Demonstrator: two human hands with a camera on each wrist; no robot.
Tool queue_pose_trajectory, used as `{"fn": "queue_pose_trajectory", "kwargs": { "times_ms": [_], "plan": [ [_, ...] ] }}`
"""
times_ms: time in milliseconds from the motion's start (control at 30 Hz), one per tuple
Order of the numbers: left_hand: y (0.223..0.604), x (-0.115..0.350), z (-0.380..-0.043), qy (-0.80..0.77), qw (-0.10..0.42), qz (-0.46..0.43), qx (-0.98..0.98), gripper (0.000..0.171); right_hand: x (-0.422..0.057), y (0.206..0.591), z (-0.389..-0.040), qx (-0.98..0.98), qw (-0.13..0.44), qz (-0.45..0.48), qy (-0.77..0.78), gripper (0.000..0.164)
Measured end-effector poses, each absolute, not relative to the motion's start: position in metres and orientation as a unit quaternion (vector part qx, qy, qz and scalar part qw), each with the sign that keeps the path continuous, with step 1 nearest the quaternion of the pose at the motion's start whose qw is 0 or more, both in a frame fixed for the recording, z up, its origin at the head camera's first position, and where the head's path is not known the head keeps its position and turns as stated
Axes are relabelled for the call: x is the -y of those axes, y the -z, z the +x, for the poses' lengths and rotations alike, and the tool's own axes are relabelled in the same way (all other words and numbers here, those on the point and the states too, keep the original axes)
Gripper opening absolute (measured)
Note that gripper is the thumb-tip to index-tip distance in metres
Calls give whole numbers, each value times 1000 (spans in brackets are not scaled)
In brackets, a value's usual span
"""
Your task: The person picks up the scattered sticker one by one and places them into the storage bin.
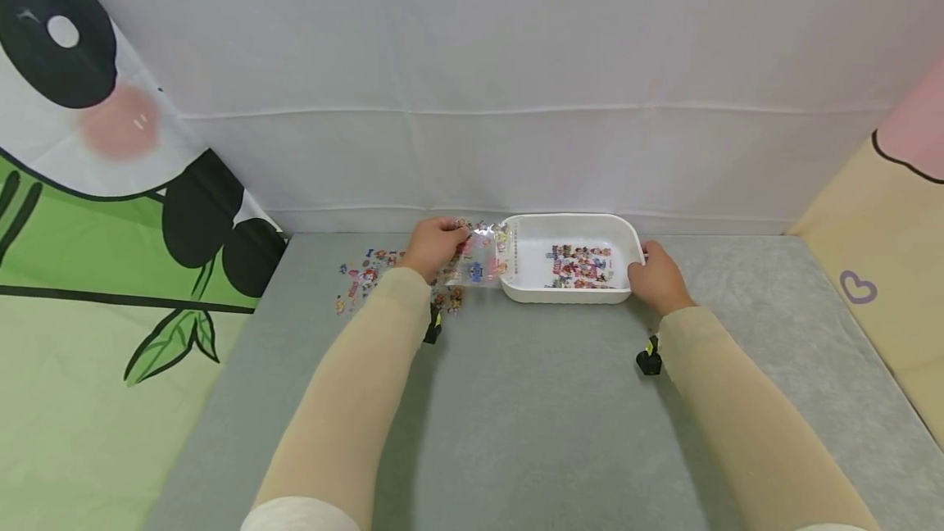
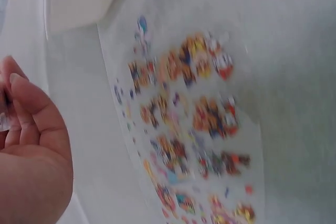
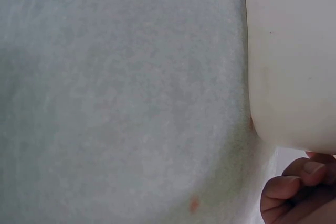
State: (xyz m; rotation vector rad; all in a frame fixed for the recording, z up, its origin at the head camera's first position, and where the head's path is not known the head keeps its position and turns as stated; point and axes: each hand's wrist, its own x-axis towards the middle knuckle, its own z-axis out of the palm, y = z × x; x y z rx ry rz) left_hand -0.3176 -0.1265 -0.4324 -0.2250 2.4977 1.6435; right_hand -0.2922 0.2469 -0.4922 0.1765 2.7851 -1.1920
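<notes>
My left hand (image 1: 433, 247) pinches a clear sticker sheet (image 1: 483, 256) by its left edge, and the sheet's right part overlaps the left rim of the white tray (image 1: 568, 297). In the left wrist view, only a small corner of that sheet shows at the fingertips. My right hand (image 1: 659, 279) grips the tray's right end by the rim. Another sheet of colourful cartoon stickers (image 1: 581, 267) lies inside the tray. Beneath and beside my left forearm, more clear sticker sheets (image 2: 210, 116) lie flat on the table, partly hidden in the head view.
The grey table (image 1: 531, 416) meets a white cloth backdrop (image 1: 516, 64) just behind the tray. Printed cartoon panels stand at the left (image 1: 81, 228) and right (image 1: 885, 269). A small black wrist device (image 1: 649, 359) hangs under the right cuff.
</notes>
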Motion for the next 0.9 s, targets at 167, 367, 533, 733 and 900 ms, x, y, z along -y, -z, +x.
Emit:
{"fn": "queue_pose_trajectory", "kwargs": {
  "times_ms": [167, 367, 533, 733, 900],
  "plan": [
    [433, 109, -316, -572, 45, -63, -817, 18, -246, 492, -292, -915, 60, 61, 394, 55],
    [430, 87, -313, -596, 36, -44, -801, 19, -246, 491, -292, -915, 63, 63, 394, 54],
    [430, 73, -316, -615, 35, -51, -786, 19, -246, 491, -293, -913, 66, 66, 397, 55],
    [430, 58, -317, -612, 23, -62, -788, 21, -246, 489, -294, -914, 69, 65, 393, 55],
    [432, 43, -315, -620, 15, -60, -782, 23, -246, 490, -293, -914, 70, 67, 395, 55]
  ]
}}
